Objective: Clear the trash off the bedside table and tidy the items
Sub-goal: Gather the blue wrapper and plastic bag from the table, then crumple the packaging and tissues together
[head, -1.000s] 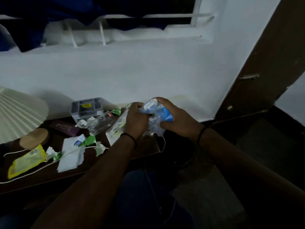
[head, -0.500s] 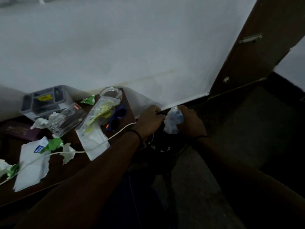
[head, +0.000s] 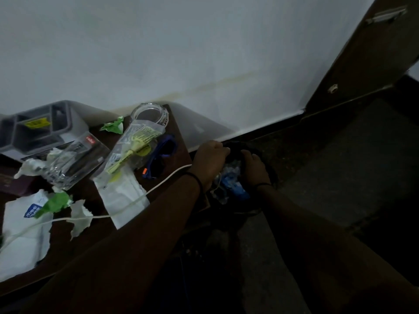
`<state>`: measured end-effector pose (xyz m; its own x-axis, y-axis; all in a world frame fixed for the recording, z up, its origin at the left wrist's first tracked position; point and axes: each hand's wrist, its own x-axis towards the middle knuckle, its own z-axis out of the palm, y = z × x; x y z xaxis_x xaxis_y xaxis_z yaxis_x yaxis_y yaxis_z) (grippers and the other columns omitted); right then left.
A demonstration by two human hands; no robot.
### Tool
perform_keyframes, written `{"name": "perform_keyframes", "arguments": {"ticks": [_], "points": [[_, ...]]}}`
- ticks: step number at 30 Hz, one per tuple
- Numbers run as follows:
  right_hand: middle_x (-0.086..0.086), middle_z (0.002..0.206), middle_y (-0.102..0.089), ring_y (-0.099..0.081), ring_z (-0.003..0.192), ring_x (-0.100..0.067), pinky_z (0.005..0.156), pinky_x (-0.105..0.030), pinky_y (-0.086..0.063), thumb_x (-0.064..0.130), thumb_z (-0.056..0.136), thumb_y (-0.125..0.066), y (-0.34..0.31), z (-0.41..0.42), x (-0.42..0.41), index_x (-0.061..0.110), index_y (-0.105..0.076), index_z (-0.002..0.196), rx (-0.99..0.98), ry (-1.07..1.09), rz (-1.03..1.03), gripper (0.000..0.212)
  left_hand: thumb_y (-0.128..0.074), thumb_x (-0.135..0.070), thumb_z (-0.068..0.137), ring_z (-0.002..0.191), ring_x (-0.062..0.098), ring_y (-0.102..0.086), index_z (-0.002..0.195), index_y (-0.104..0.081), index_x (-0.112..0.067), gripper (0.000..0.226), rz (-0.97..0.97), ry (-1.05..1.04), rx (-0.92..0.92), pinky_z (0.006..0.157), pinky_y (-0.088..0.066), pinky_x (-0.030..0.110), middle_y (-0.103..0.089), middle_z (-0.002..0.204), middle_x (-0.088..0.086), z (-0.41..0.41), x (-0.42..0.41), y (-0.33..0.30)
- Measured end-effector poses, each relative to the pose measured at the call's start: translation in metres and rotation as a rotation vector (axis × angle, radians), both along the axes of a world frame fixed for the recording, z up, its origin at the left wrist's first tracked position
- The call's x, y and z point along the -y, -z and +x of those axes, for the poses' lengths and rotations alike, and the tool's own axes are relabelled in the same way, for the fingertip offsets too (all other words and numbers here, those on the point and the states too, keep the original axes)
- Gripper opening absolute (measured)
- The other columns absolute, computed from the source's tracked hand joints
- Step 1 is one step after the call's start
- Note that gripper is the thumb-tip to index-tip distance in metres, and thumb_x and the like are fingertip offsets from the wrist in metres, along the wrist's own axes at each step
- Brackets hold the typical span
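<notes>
A crumpled wad of clear and blue plastic trash [head: 231,182] lies inside a black trash bag [head: 235,145] on the floor, just right of the bedside table [head: 179,132]. My left hand [head: 208,159] grips the bag's near-left rim with curled fingers. My right hand [head: 254,168] curls over the rim on the right side, just beside the wad. On the table lie torn white paper [head: 22,223], green scraps [head: 54,202], a clear packet with a yellow-green item [head: 136,146] and a clear pen box [head: 77,159].
A grey organizer [head: 34,130] stands at the table's back. A glass jar [head: 150,114] and blue sunglasses [head: 161,157] sit near the right edge. A white cable [head: 136,198] trails across the table. A brown door [head: 362,64] stands at the far right; the floor is dark.
Both hands carried the plastic wad from above the table down to the bag on the floor. The wad now sits in the bag, and the view has tilted downward.
</notes>
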<state>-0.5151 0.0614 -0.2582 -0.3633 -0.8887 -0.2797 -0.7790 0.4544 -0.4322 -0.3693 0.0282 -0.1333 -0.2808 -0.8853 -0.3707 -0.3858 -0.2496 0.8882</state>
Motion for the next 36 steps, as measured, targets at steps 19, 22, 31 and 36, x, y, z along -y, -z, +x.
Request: {"name": "perform_keyframes", "arguments": {"ticks": [19,22,31,36], "points": [[-0.017,0.109,-0.067,-0.059,0.107,-0.035,0.089,-0.039,-0.046,0.019,0.091,-0.059,-0.218,0.161,-0.026,0.009,-0.068,0.105,-0.052,-0.389,-0.404,0.019,-0.053,-0.007,0.093,0.059,0.020,-0.045,0.080,-0.057,-0.008,0.014,-0.106,-0.400,-0.206,0.053,-0.031,0.026,-0.053,0.073,0.014,0.209,-0.069,-0.124],[-0.014,0.111,-0.070,-0.061,0.108,-0.034,0.090,-0.037,-0.047,0.017,0.090,-0.058,-0.230,0.217,-0.034,0.011,-0.070,0.104,-0.002,-0.379,-0.451,0.020,-0.054,-0.002,0.089,0.056,0.022,-0.046,0.075,-0.057,-0.005,0.015,-0.112,-0.540,-0.240,0.054,-0.033,0.027,-0.052,0.068,0.015,0.262,-0.086,-0.125],[-0.009,0.122,-0.068,-0.060,0.116,-0.029,0.097,-0.033,-0.046,0.024,0.093,-0.059,-0.206,0.299,-0.033,0.014,-0.069,0.117,0.444,0.172,-0.487,0.028,-0.062,-0.010,0.091,0.057,0.022,-0.047,0.083,-0.061,-0.006,0.009,-0.066,-0.653,-0.264,0.053,-0.036,0.026,-0.051,0.068,0.011,0.336,-0.103,-0.088],[-0.006,0.126,-0.068,-0.059,0.120,-0.023,0.106,-0.037,-0.045,0.030,0.093,-0.065,-0.184,0.312,-0.013,0.011,-0.070,0.120,0.707,0.310,-0.529,0.034,-0.061,-0.012,0.089,0.054,0.019,-0.050,0.085,-0.062,-0.008,0.006,0.000,-0.640,-0.278,0.046,-0.036,0.024,-0.059,0.072,0.014,0.330,-0.094,-0.064]]}}
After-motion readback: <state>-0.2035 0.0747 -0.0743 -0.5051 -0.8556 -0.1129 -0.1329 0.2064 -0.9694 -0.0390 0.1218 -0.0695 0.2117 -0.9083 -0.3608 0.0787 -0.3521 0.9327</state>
